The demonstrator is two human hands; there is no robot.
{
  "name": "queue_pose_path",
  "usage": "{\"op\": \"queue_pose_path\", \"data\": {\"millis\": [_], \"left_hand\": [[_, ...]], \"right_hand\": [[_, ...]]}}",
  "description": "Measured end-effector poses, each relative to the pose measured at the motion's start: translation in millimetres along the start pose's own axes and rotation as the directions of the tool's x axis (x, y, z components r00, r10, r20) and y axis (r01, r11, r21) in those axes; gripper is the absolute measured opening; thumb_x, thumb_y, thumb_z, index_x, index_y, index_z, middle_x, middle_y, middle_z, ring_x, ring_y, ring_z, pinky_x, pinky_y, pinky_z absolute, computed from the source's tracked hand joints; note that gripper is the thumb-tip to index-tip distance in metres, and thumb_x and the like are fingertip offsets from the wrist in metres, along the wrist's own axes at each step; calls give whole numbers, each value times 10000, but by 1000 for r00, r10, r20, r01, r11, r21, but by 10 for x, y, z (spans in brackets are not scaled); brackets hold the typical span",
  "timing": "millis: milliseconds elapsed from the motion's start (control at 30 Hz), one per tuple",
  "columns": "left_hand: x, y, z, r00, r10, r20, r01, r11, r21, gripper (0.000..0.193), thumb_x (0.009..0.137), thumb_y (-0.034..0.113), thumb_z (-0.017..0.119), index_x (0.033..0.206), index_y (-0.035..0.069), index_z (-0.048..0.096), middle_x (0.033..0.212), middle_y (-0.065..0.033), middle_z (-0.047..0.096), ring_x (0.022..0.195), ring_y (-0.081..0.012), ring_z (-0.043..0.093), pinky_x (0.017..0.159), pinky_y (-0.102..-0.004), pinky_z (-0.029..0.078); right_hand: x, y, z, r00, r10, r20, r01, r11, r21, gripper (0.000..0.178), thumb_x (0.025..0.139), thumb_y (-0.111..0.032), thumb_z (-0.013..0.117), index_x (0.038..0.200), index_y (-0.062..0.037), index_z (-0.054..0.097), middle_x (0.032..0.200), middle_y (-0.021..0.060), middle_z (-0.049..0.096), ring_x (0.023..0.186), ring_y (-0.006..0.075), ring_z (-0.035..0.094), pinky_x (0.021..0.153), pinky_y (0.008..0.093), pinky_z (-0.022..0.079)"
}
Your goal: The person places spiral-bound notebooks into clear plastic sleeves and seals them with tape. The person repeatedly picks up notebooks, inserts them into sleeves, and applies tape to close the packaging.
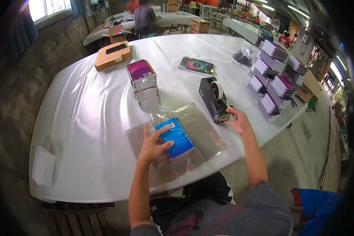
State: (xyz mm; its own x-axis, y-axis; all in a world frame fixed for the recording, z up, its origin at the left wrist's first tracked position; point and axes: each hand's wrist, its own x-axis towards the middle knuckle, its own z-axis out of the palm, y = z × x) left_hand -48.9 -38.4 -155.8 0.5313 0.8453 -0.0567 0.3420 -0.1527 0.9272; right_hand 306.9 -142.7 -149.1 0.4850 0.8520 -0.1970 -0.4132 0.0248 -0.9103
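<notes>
My left hand (153, 145) lies with fingers spread on a stack of spiral-bound notebooks (181, 142) with a blue cover, holding it down. Under and around this stack is a sheet of clear plastic film (206, 135), its far edge rising in wrinkles. To the right, my right hand (239, 121) is at the cutting end of a black tape dispenser (208, 98). The fingers close at the end of the tape; the strip itself is too fine to make out. A pale tape roll (218, 90) sits in the dispenser.
Beyond the film stands a clear-wrapped notebook stack (143, 84) with a purple cover. Many notebooks are piled crosswise (273, 82) at the right edge. A dark-covered book (196, 65), a cardboard box (112, 57) bearing a phone, and a white block (44, 166) rest on the table (86, 137). People sit farther back.
</notes>
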Motion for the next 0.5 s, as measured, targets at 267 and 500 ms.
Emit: {"op": "queue_pose_path", "data": {"millis": [267,500], "left_hand": [[-19,-24,-20,1000,29,6,-29,999,-15,585,696,210,795,1239,183,580,1495,-244,-31,1021,-293,613,882,-366,510],[38,-136,7,1000,30,7,-30,1000,-8,612,693,190,795,1257,212,559,1487,-236,-104,1057,-326,594,916,-387,499]], "right_hand": [[-54,111,51,914,-402,-56,233,632,-739,344,735,-166,758,1025,-8,665,1120,49,607,1040,155,522,965,349,342],[89,160,-184,996,54,-69,-67,976,-207,281,772,-159,712,1017,-31,657,1052,50,639,1082,161,499,1001,345,273]]}}
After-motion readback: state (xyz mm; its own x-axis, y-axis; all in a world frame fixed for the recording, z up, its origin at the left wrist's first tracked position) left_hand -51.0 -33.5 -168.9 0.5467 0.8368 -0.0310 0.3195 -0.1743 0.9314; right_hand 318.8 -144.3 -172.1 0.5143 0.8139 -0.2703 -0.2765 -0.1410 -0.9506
